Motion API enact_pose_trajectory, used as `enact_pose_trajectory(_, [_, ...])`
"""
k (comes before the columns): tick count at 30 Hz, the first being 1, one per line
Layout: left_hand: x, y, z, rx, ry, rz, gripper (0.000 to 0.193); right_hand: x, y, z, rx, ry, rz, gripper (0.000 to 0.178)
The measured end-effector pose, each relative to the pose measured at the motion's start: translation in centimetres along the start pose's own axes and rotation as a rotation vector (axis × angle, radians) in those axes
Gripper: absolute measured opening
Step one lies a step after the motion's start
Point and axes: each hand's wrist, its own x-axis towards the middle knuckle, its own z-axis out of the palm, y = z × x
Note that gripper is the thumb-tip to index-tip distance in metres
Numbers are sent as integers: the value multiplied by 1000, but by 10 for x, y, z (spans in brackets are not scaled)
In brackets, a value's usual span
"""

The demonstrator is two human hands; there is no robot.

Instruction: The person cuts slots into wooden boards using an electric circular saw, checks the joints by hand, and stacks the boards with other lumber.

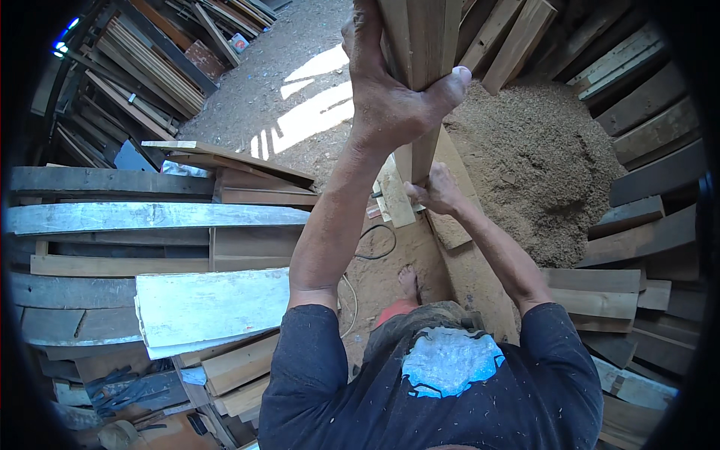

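A long piece of brown timber [426, 37] stands roughly upright in front of me and runs out of view at the top. Lines along its length leave unclear whether it is one post or boards held together. My left hand [394, 101] is closed around its upper part, thumb across the near face and fingers up the left side. Lower down, my right hand [439, 191] grips the same timber from the right. Below, short pale boards [396, 199] lie beside its lower end, which my hands partly hide.
A large sawdust heap [536, 165] lies to the right, ringed by stacked planks [652, 150]. At left are more boards, including a wide white board [210, 307]. A dark cable [382, 244] curls on the dusty ground near my bare foot [408, 281]. Further timber [150, 67] leans at far left.
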Motion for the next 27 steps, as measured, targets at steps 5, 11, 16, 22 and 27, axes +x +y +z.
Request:
enact_pose_trajectory(5, [4, -7, -3, -78, 12, -99, 116, 15, 4, -1, 3, -43, 40, 20])
enact_pose_trajectory(11, [12, -19, -10, -22, 9, -22, 114, 28, 3, 0, 32, -1, 3, 23])
enact_pose_trajectory(16, [14, -22, -12, -33, 5, -72, 114, 36, 4, 1, 11, 8, -37, 29])
enact_pose_trajectory(22, [17, -29, -19, 6, -19, -21, 113, 41, 3, 0, 65, -13, -7, 28])
enact_pose_trajectory(27, [22, -38, -20, -38, 8, -11, 113, 49, 2, -1, 62, -10, 20, 26])
